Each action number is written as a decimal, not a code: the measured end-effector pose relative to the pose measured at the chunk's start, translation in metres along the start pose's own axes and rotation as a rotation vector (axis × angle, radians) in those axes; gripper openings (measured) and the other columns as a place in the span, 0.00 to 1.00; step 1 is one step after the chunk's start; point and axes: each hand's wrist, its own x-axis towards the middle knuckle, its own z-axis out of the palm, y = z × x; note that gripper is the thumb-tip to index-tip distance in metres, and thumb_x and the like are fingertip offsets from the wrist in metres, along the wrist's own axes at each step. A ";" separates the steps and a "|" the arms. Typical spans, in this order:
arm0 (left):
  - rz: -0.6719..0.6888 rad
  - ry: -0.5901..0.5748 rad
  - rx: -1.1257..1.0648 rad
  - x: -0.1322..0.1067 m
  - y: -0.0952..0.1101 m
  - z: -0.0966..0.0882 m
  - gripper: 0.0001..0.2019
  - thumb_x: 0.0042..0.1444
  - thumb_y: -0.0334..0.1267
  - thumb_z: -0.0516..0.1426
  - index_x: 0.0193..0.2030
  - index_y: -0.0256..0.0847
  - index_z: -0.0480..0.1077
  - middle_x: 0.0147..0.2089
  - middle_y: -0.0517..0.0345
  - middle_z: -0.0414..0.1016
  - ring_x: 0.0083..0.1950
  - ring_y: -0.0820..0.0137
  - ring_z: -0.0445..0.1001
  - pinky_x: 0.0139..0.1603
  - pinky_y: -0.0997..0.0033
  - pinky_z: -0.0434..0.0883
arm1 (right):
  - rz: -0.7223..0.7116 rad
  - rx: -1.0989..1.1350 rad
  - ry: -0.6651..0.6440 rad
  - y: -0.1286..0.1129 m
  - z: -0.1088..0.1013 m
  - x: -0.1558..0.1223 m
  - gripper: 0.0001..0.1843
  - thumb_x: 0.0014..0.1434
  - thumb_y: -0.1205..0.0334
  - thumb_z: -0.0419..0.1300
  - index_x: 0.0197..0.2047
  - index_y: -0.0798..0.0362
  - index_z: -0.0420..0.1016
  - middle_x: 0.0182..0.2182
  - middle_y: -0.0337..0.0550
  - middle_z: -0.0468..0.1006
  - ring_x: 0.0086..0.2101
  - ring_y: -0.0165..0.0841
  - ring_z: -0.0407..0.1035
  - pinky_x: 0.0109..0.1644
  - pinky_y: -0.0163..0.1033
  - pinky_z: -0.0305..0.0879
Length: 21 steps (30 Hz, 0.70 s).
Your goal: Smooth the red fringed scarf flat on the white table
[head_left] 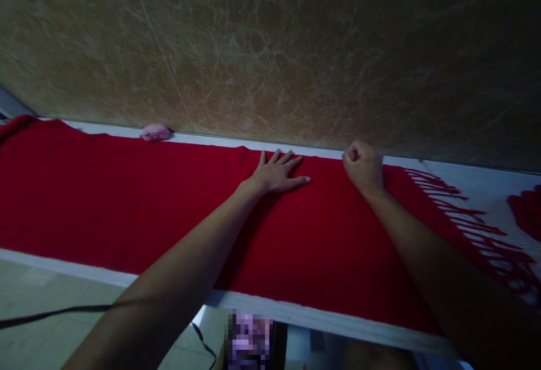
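A long red scarf (127, 201) with a fringed right end lies spread flat along a white table (486, 187). My left hand (276, 173) rests palm down on the scarf near its far edge, fingers spread. My right hand (363, 166) is closed into a fist at the scarf's far edge, just right of the left hand; whether it pinches the cloth is hidden.
A marbled brown wall (270, 49) rises directly behind the table. A small pink bundle (155, 132) sits at the table's far edge by the wall. More red cloth (526, 212) shows at the right. A black cable (51, 313) crosses the floor below.
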 end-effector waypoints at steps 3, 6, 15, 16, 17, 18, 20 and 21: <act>0.010 0.006 0.000 0.000 0.000 0.000 0.46 0.62 0.74 0.43 0.79 0.51 0.47 0.82 0.55 0.38 0.81 0.47 0.33 0.75 0.30 0.31 | -0.067 -0.027 0.019 -0.001 -0.001 -0.001 0.08 0.61 0.68 0.54 0.31 0.47 0.64 0.33 0.46 0.73 0.34 0.37 0.65 0.41 0.41 0.62; 0.021 0.023 0.010 -0.002 0.000 0.000 0.45 0.63 0.73 0.43 0.79 0.50 0.48 0.82 0.53 0.40 0.81 0.46 0.35 0.75 0.29 0.32 | -0.124 -0.090 -0.025 -0.007 -0.001 -0.002 0.14 0.65 0.62 0.55 0.51 0.54 0.74 0.52 0.56 0.76 0.50 0.42 0.70 0.56 0.46 0.66; 0.039 0.110 0.045 -0.001 -0.001 0.005 0.41 0.65 0.69 0.43 0.78 0.47 0.53 0.80 0.49 0.46 0.81 0.45 0.40 0.74 0.27 0.38 | -0.061 -0.330 -0.282 -0.023 0.003 -0.008 0.32 0.74 0.46 0.43 0.77 0.44 0.50 0.78 0.48 0.40 0.75 0.53 0.32 0.69 0.80 0.34; 0.037 0.110 0.044 -0.001 -0.001 0.005 0.41 0.66 0.68 0.43 0.78 0.47 0.53 0.80 0.49 0.46 0.81 0.45 0.40 0.75 0.28 0.39 | -0.059 -0.328 -0.292 -0.022 0.003 -0.008 0.33 0.74 0.45 0.43 0.78 0.43 0.50 0.78 0.48 0.39 0.75 0.53 0.31 0.69 0.81 0.33; 0.035 0.107 0.045 -0.002 0.000 0.004 0.41 0.66 0.68 0.44 0.78 0.47 0.53 0.81 0.49 0.45 0.81 0.46 0.40 0.75 0.28 0.39 | -0.061 -0.326 -0.301 -0.022 0.002 -0.008 0.33 0.74 0.44 0.43 0.78 0.43 0.50 0.78 0.47 0.38 0.75 0.53 0.31 0.69 0.81 0.33; 0.031 0.104 0.046 -0.002 0.000 0.004 0.41 0.66 0.68 0.44 0.78 0.47 0.53 0.81 0.49 0.44 0.81 0.46 0.40 0.75 0.28 0.38 | -0.064 -0.326 -0.311 -0.021 0.002 -0.008 0.34 0.74 0.43 0.42 0.78 0.43 0.50 0.78 0.47 0.39 0.75 0.53 0.30 0.69 0.81 0.33; 0.022 0.095 0.052 -0.002 0.001 0.003 0.41 0.66 0.68 0.43 0.78 0.47 0.52 0.81 0.50 0.44 0.81 0.47 0.39 0.75 0.28 0.38 | -0.068 -0.330 -0.327 -0.020 0.002 -0.008 0.34 0.74 0.41 0.42 0.77 0.43 0.51 0.78 0.47 0.40 0.75 0.54 0.32 0.69 0.81 0.33; 0.019 0.092 0.053 -0.002 0.002 0.003 0.41 0.66 0.68 0.43 0.78 0.47 0.52 0.81 0.50 0.43 0.81 0.47 0.39 0.75 0.28 0.38 | -0.073 -0.334 -0.330 -0.020 0.002 -0.008 0.34 0.73 0.41 0.43 0.77 0.42 0.51 0.78 0.47 0.41 0.75 0.54 0.32 0.69 0.81 0.33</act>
